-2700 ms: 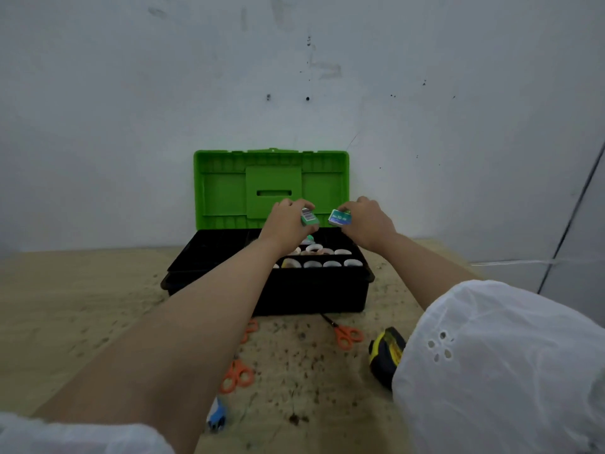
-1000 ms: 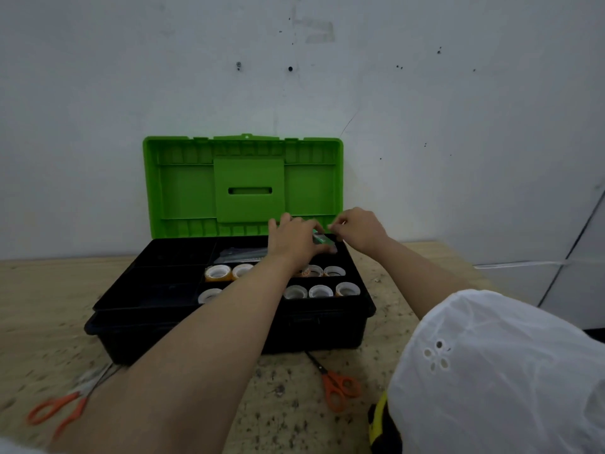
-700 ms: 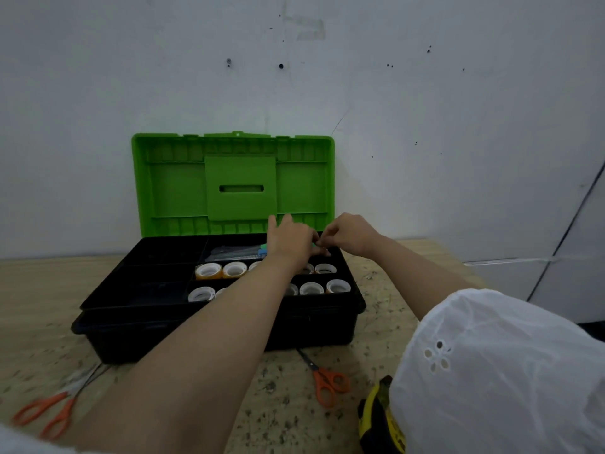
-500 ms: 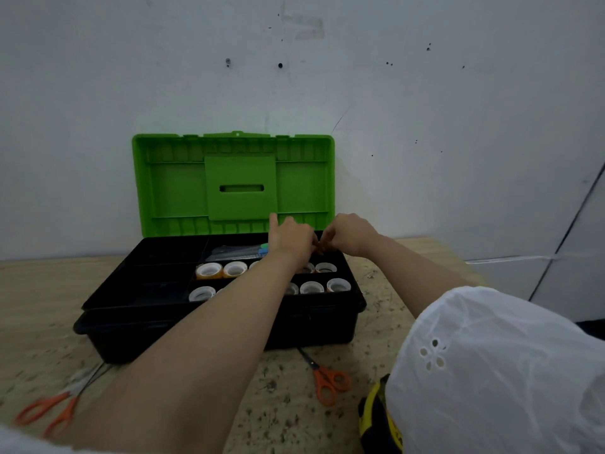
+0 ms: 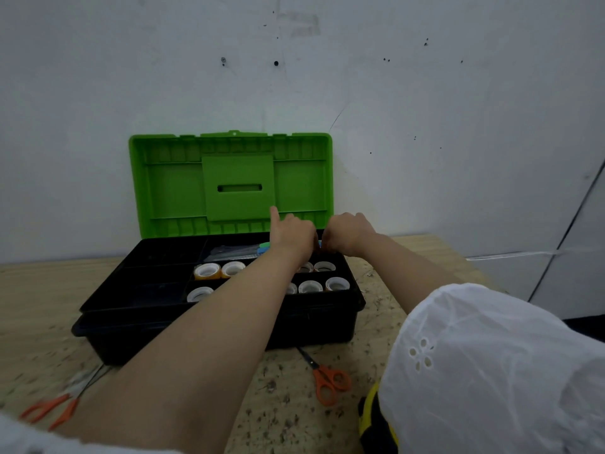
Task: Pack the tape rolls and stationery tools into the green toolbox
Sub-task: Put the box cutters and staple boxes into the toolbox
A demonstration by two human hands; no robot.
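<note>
The green toolbox point(image 5: 176, 191) stands open against the wall, its lid upright over a black divided tray point(image 5: 131, 309). Several tape rolls point(image 5: 207, 271) stand in the tray's right compartments. My left hand point(image 5: 291, 235) and my right hand point(image 5: 347, 234) meet over the back right compartment with fingers curled down. A sliver of a small blue-green box point(image 5: 319, 244) shows between them; the rest is hidden. My left index finger points up. Orange scissors point(image 5: 329, 383) lie in front of the toolbox, and another orange pair point(image 5: 49, 411) lies at the lower left.
A yellow and black tape measure point(image 5: 373, 421) lies at the lower right, partly behind my white sleeve point(image 5: 491, 371). Long thin tools point(image 5: 235, 252) lie in the back middle compartment. The tray's left compartments look dark. The wooden table point(image 5: 32, 290) ends at the right near a white panel.
Both hands came down from above the tray, each holding a small box, into the back right compartment. The view shifted, so the toolbox now sits further left.
</note>
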